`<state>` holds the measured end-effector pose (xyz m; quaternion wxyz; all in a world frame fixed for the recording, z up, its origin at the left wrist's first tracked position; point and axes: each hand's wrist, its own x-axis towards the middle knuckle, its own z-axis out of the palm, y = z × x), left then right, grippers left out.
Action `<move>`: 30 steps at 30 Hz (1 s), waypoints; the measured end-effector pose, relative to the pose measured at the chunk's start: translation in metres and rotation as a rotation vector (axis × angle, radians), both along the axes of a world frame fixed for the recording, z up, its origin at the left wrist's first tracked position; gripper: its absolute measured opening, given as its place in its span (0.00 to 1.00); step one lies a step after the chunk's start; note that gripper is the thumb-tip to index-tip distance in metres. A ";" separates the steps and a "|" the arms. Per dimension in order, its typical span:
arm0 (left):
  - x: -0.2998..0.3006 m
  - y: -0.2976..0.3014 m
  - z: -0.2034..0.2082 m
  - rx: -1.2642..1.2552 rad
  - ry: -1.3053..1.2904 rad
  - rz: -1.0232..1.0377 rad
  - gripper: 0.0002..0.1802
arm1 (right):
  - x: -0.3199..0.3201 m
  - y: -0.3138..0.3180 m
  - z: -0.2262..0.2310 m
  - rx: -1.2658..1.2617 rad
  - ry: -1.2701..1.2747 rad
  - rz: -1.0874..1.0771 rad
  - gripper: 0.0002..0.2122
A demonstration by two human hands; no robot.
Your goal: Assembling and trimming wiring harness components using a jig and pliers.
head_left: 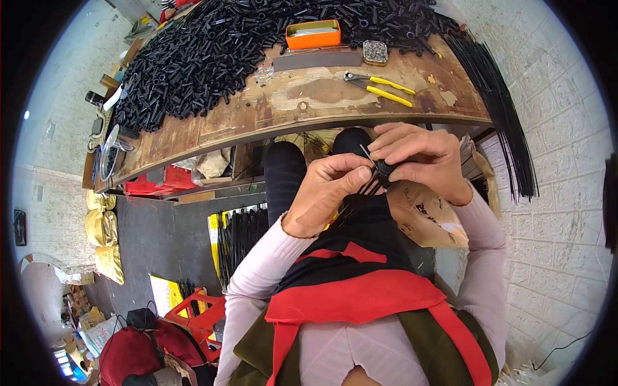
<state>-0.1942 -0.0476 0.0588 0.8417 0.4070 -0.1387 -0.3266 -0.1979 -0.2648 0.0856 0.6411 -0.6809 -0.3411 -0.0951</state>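
Above my lap, in front of the workbench, my two hands come together on a small black hub [384, 170] with several thin dark rods [369, 188] running out of it toward my lap. My right hand [430, 153] grips the hub between thumb and fingers. My left hand [327, 192] is closed, its thumb and forefinger pinching right beside the hub. A thin pale wire [365, 152] sticks up between the hands. Fingers cover part of the hub, so how rods and wire join it cannot be made out.
On the wooden bench [212, 132] lie yellow-handled pincers [389, 96], a grey bar [317, 61], an orange box [313, 42] and a clear box of small bits [375, 53]. Behind them spreads a heap of black tubular parts [187, 71]. Long black rods [499, 109] hang over the right end.
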 end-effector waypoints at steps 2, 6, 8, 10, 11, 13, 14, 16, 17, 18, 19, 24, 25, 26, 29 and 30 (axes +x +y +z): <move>0.003 -0.001 -0.003 0.010 -0.003 -0.028 0.10 | 0.000 0.003 -0.007 0.028 -0.046 -0.006 0.09; 0.013 0.007 -0.006 0.113 0.004 -0.048 0.10 | -0.001 0.009 -0.009 0.035 -0.100 -0.060 0.09; 0.003 0.005 0.011 0.312 -0.215 0.168 0.11 | -0.006 0.019 -0.012 0.077 0.016 -0.196 0.11; -0.007 0.006 0.015 0.545 -0.533 0.464 0.16 | -0.001 0.034 -0.013 0.047 -0.070 -0.277 0.11; -0.013 0.005 0.018 0.506 -0.594 0.528 0.15 | 0.000 0.042 -0.012 0.014 -0.142 -0.356 0.12; -0.013 0.009 0.028 0.630 -0.733 0.598 0.12 | 0.005 0.058 -0.006 -0.112 -0.291 -0.384 0.14; -0.009 0.018 0.028 0.584 -0.616 0.531 0.12 | 0.006 0.064 -0.008 -0.062 -0.284 -0.365 0.17; 0.006 0.038 0.021 0.413 -0.482 0.473 0.15 | 0.009 0.085 -0.013 0.349 -0.019 -0.274 0.23; 0.010 0.045 0.023 0.325 -0.422 0.529 0.18 | 0.010 0.099 -0.017 0.699 0.253 -0.183 0.26; 0.014 0.049 0.032 0.333 -0.411 0.559 0.19 | 0.013 0.086 -0.041 0.615 0.431 -0.006 0.30; 0.017 0.053 0.040 0.342 -0.398 0.586 0.20 | 0.013 0.079 -0.062 0.360 0.520 0.023 0.25; 0.031 0.080 0.017 0.346 -0.409 0.584 0.25 | 0.011 0.114 -0.090 0.168 0.685 0.106 0.09; 0.033 0.084 0.016 0.320 -0.336 0.575 0.26 | 0.011 0.119 -0.089 0.171 0.685 0.108 0.09; 0.036 0.086 0.016 0.295 -0.338 0.584 0.23 | 0.009 0.125 -0.085 0.151 0.630 0.039 0.07; 0.037 0.089 0.018 0.289 -0.289 0.532 0.20 | 0.008 0.134 -0.084 0.150 0.603 -0.037 0.05; 0.038 0.091 0.019 0.291 -0.290 0.530 0.20 | 0.008 0.137 -0.084 0.172 0.629 -0.045 0.04</move>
